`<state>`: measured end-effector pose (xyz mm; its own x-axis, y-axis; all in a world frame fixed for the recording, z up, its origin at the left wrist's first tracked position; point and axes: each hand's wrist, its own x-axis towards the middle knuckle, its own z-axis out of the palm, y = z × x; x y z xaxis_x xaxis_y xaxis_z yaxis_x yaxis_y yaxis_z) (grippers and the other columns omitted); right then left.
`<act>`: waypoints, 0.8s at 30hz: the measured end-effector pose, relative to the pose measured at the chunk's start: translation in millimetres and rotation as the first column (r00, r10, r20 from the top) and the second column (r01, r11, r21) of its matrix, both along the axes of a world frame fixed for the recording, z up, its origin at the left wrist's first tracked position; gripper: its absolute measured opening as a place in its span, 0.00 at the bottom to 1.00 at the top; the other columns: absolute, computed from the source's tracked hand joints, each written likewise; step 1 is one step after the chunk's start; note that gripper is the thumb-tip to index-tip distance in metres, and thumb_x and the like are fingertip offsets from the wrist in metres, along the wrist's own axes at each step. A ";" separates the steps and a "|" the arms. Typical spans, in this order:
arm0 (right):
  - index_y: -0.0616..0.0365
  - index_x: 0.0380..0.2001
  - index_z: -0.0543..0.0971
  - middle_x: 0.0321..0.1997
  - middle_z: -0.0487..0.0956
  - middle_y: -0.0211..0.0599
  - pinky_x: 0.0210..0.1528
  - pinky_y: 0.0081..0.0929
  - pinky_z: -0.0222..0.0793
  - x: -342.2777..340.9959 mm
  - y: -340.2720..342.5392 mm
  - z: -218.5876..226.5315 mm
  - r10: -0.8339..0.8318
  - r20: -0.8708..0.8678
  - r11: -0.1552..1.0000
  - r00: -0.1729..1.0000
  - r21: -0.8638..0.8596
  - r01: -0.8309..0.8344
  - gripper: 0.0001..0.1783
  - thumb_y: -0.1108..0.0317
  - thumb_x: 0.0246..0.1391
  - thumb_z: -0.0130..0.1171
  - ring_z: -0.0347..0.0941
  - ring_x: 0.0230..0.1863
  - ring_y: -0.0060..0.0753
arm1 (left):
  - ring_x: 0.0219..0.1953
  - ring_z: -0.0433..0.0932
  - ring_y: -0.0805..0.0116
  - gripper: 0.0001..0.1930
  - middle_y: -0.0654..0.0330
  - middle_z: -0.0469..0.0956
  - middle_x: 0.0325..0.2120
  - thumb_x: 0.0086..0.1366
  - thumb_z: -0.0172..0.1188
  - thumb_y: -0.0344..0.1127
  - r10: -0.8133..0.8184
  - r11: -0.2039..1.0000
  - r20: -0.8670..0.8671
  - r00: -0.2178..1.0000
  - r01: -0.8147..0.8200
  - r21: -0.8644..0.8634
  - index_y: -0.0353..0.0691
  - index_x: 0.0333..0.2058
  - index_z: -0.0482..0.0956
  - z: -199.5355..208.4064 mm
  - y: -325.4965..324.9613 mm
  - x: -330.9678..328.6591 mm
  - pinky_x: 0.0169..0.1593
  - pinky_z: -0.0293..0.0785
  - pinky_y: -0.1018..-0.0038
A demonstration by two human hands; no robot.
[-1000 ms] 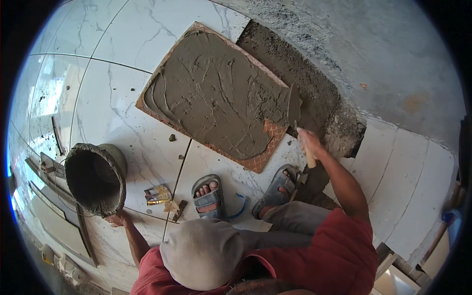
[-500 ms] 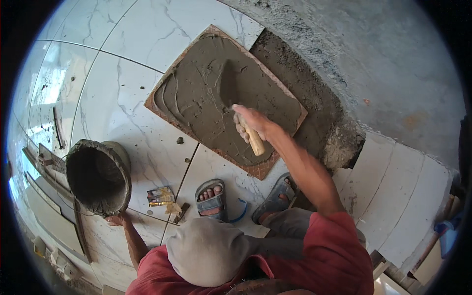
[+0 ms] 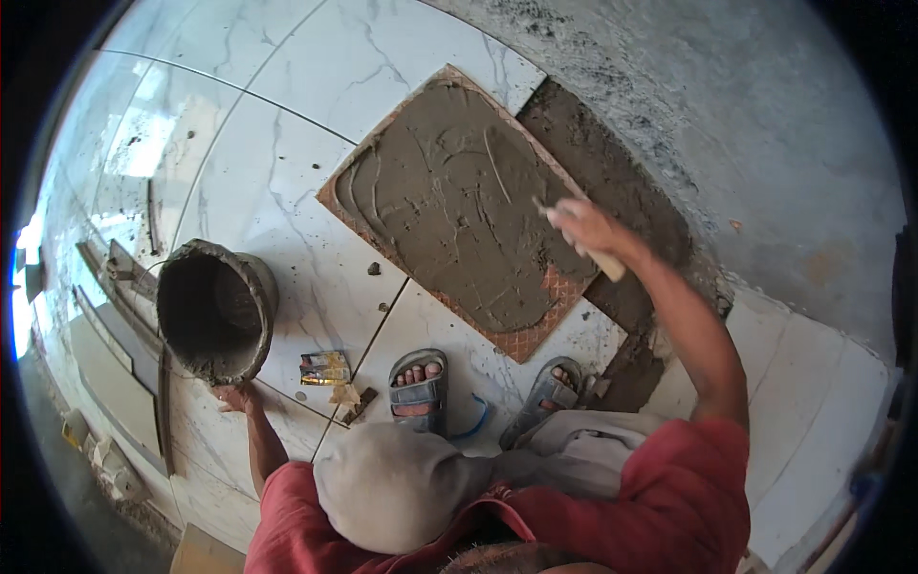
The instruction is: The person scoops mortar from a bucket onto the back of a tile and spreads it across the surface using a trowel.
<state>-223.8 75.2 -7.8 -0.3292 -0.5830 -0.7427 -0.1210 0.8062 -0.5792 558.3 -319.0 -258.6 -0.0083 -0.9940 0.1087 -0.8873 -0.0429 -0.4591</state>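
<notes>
My right hand (image 3: 585,228) grips a trowel (image 3: 610,265) by its pale wooden handle, over the right edge of a tile (image 3: 521,346) lying face down. Most of the trowel's blade cannot be made out. Wet grey mortar (image 3: 449,191) covers most of the tile's brown, ridged back, with bare ridges showing at the near and right corners. My left hand (image 3: 231,395) is low at the left, just below the rim of a mortar-caked bucket (image 3: 270,325). Its visible fingers are stretched out; the bucket partly hides them, and I cannot tell if they touch it.
White veined floor tiles (image 3: 258,201) surround the bucket. Beyond the mortared tile lies a strip of rough dark bedding (image 3: 612,172) beside a grey concrete surface (image 3: 794,143). A small stained packet (image 3: 325,367) sits near my sandalled feet (image 3: 418,392). Tile offcuts (image 3: 115,373) lie at far left.
My right hand has carried the trowel rightward across the mortar to the tile's right edge. A bare ridged patch now shows near that corner. The whole view has shifted slightly; my left hand stays by the bucket.
</notes>
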 end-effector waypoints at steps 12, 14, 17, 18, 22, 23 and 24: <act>0.57 0.28 0.73 0.19 0.68 0.29 0.16 0.26 0.63 -40.2 -71.1 -33.2 0.289 0.312 0.953 0.905 -0.007 -0.302 0.23 0.45 0.57 0.50 0.64 0.16 0.23 | 0.60 0.63 0.50 0.26 0.42 0.65 0.57 0.70 0.46 0.45 -0.001 0.997 -0.893 0.450 0.065 0.031 0.30 0.58 0.64 158.7 182.2 -186.5 0.62 0.57 0.64; 0.58 0.27 0.73 0.20 0.69 0.30 0.17 0.28 0.64 -14.1 -36.5 -26.8 0.448 0.374 0.873 0.812 0.015 -0.488 0.23 0.46 0.57 0.50 0.65 0.18 0.24 | 0.60 0.65 0.53 0.25 0.44 0.66 0.57 0.71 0.46 0.43 0.055 0.992 -0.898 0.437 0.077 0.099 0.29 0.58 0.63 177.5 221.0 -207.0 0.62 0.58 0.66; 0.60 0.27 0.72 0.20 0.70 0.32 0.21 0.31 0.65 21.8 39.1 -30.0 0.452 0.408 0.869 0.793 -0.003 -0.494 0.23 0.48 0.58 0.48 0.68 0.22 0.25 | 0.59 0.65 0.57 0.24 0.48 0.68 0.56 0.71 0.46 0.43 0.121 0.977 -0.924 0.362 0.123 0.176 0.31 0.58 0.64 198.2 253.3 -234.6 0.61 0.58 0.67; 0.60 0.27 0.72 0.20 0.70 0.32 0.21 0.31 0.65 25.0 61.8 -27.7 0.455 0.415 0.867 0.788 -0.003 -0.499 0.23 0.48 0.58 0.48 0.68 0.22 0.25 | 0.59 0.65 0.57 0.24 0.48 0.68 0.56 0.71 0.46 0.43 0.127 0.976 -0.922 0.367 0.117 0.181 0.31 0.58 0.64 196.8 255.5 -240.3 0.61 0.58 0.67; 0.65 0.29 0.70 0.22 0.70 0.49 0.30 0.44 0.67 51.8 133.6 -23.7 0.468 -0.005 0.884 0.884 0.009 -0.468 0.23 0.51 0.58 0.50 0.71 0.27 0.47 | 0.57 0.67 0.60 0.23 0.49 0.69 0.55 0.71 0.45 0.42 0.044 0.953 -0.939 0.340 0.268 0.142 0.32 0.58 0.65 194.4 251.9 -271.6 0.59 0.60 0.68; 0.66 0.30 0.70 0.24 0.72 0.55 0.32 0.48 0.67 59.3 145.7 -27.2 0.423 -0.166 0.905 0.891 0.038 -0.423 0.23 0.52 0.58 0.50 0.72 0.29 0.56 | 0.57 0.67 0.60 0.23 0.49 0.69 0.55 0.71 0.44 0.42 0.066 0.947 -0.955 0.289 0.283 0.152 0.33 0.58 0.65 195.1 249.4 -281.2 0.59 0.61 0.68; 0.66 0.31 0.71 0.30 0.75 0.61 0.35 0.54 0.67 71.2 152.3 -29.7 0.396 -0.168 0.918 0.903 0.043 -0.395 0.22 0.52 0.58 0.50 0.71 0.35 0.66 | 0.58 0.66 0.59 0.23 0.48 0.68 0.56 0.71 0.44 0.42 0.050 0.938 -0.973 0.227 0.323 0.124 0.33 0.58 0.65 189.4 246.0 -284.7 0.60 0.61 0.67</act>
